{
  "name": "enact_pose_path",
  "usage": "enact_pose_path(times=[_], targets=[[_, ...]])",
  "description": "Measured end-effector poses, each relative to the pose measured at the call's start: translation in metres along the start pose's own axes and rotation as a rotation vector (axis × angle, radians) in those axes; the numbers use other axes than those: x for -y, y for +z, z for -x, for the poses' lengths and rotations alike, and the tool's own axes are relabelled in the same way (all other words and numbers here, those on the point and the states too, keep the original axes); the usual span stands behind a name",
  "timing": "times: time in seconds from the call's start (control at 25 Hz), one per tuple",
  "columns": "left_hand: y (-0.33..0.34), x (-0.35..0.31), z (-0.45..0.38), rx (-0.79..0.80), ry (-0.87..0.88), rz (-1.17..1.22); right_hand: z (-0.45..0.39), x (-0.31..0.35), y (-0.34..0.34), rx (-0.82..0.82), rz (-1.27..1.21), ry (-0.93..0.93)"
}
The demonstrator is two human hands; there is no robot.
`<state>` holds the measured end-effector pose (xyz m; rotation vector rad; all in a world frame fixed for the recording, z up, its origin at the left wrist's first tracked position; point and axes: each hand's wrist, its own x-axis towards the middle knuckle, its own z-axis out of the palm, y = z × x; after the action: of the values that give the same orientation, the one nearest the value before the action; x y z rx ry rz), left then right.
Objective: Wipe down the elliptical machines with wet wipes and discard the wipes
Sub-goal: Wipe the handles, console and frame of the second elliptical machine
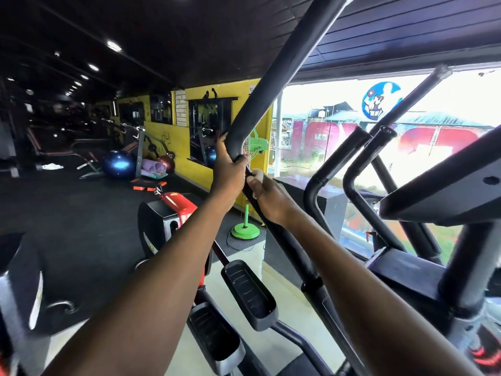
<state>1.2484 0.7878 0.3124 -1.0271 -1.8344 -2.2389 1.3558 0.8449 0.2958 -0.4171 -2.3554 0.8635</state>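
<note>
Gym floor, dark ceiling with spot lights, yellow wall (208, 183) at far side, big window (433, 109) to the right. Standing on an elliptical machine (320, 283), arms stretched up to its long handlebar (271, 85). Left hand (229, 169) wrapped around the handlebar right at its bend, fingers curled closed around the tube, thumb side toward the camera; probably bracing the swing arm so it doesn't pivot while being rubbed. Right hand (267, 195) just below, touching the left, fingers curled onto the same tube with the thumb on top. Something pale showing at the right fingertips, possibly the wet wipe (257, 177); mostly hidden under the fingers, can't confirm size or how wet. If so, wipe pinched against the tube just under the bend, mid-length of the handlebar. Judging by position: wiping the grip section, lower stretch toward the pivot likely still to do. Foot pedals (249, 291) below, near the bottom edge of the machine, not being touched. Second machine's handlebars (349, 158) to the right, against the window. Green fan stand (245, 230) on the floor at the wall's foot, blue exercise ball (119, 165) and rolled mats (154, 168) further back along the same wall. No bin visible for discarding.
</note>
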Motion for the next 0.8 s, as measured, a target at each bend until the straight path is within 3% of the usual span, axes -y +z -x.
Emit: enact_pose_path(times=[0.16, 0.36, 0.48, 0.56, 0.68, 0.8], targets=[[0.004, 0.007, 0.012, -0.016, -0.080, 0.017, 0.013, -0.024, -0.008, 0.180, -0.143, 0.188], [0.016, 0.006, 0.033, -0.090, -0.097, 0.032, 0.030, -0.035, 0.000, 0.006, 0.118, 0.014], [0.022, 0.008, 0.044, -0.111, -0.132, 0.025, 0.036, -0.055, -0.014, 0.176, 0.058, 0.202], [0.027, 0.009, 0.050, -0.137, -0.140, 0.047, 0.042, -0.051, -0.014, 0.107, 0.097, 0.159], [0.032, 0.013, 0.057, -0.146, -0.146, 0.068, 0.076, -0.049, 0.009, -0.075, 0.336, -0.090], [0.038, 0.017, 0.065, -0.150, -0.172, 0.106, 0.099, -0.061, 0.007, -0.082, 0.545, -0.052]])
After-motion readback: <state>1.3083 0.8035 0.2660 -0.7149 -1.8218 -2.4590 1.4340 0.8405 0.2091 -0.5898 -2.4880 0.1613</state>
